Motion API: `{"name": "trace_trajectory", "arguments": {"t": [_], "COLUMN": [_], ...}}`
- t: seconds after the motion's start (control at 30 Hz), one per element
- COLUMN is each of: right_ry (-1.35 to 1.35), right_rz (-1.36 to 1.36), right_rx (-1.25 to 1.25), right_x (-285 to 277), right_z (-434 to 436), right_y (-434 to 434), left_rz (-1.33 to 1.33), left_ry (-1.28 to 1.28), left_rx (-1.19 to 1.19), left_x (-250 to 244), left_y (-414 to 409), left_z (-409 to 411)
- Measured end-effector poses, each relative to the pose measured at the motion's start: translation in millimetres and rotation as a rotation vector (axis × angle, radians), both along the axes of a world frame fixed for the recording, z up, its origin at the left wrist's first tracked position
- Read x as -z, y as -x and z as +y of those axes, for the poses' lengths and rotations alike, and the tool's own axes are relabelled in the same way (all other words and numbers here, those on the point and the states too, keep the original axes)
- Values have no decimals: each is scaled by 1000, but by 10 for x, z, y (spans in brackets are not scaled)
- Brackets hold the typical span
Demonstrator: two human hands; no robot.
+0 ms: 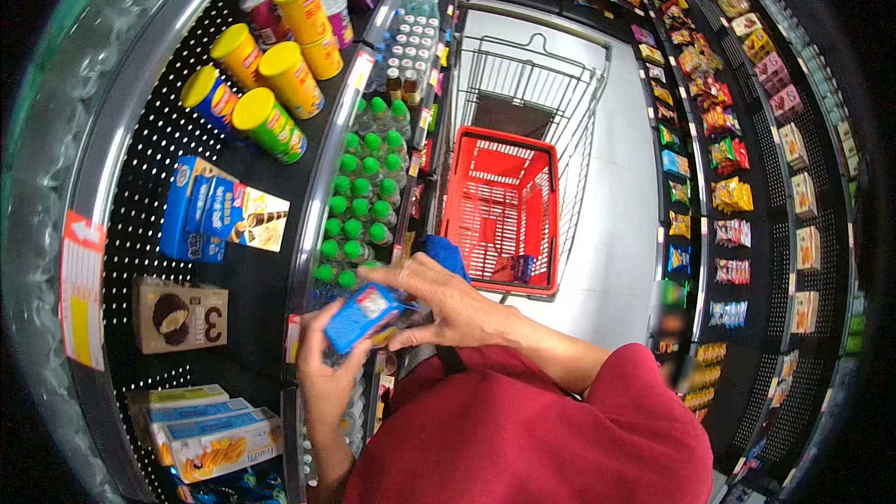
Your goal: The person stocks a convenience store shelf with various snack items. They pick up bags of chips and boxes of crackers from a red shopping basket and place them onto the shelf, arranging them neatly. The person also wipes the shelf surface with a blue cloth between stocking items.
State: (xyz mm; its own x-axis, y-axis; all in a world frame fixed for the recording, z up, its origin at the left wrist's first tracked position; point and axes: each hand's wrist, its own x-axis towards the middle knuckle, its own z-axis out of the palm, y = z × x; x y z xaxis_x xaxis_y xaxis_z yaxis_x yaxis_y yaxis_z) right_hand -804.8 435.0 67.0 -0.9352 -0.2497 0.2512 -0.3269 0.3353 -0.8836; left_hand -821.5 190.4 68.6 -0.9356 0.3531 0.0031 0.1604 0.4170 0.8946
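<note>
A small blue snack packet (365, 316) is gripped in my left hand (334, 371), in front of the shelf of bottles. My right hand (448, 301) is spread beside it, its fingers apart near the packet's top and side; whether they touch it is hard to tell. A red plastic shopping basket (556, 224) stands beyond my right hand, at a metal wire shopping cart (595, 105). Inside the basket, at its near corner, lies a dark blue and red package (521, 268).
Green-capped plastic bottles (360, 189) fill a low shelf at the left. Above them, a shelf holds yellow-lidded snack canisters (287, 77), a blue wafer box (183, 206), a brown box (180, 315) and stacked cookie boxes (227, 444). Shelves of bagged snacks (731, 194) line the right side.
</note>
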Motion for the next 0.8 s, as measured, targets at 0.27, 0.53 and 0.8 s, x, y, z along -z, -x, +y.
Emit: {"name": "trace_trajectory", "arguments": {"t": [0.27, 0.53, 0.8], "right_ry": [-33, -216, -411], "right_rz": [-283, -572, -773], "right_rx": [375, 958, 867], "right_x": [477, 2066, 3860], "right_z": [735, 1767, 1909], "right_y": [-191, -522, -816], "left_rz": [4, 40, 225], "left_ry": [25, 174, 290], "left_rx": [95, -379, -599], "left_x": [337, 448, 326], "left_y": [149, 404, 330], "left_z": [574, -192, -422]}}
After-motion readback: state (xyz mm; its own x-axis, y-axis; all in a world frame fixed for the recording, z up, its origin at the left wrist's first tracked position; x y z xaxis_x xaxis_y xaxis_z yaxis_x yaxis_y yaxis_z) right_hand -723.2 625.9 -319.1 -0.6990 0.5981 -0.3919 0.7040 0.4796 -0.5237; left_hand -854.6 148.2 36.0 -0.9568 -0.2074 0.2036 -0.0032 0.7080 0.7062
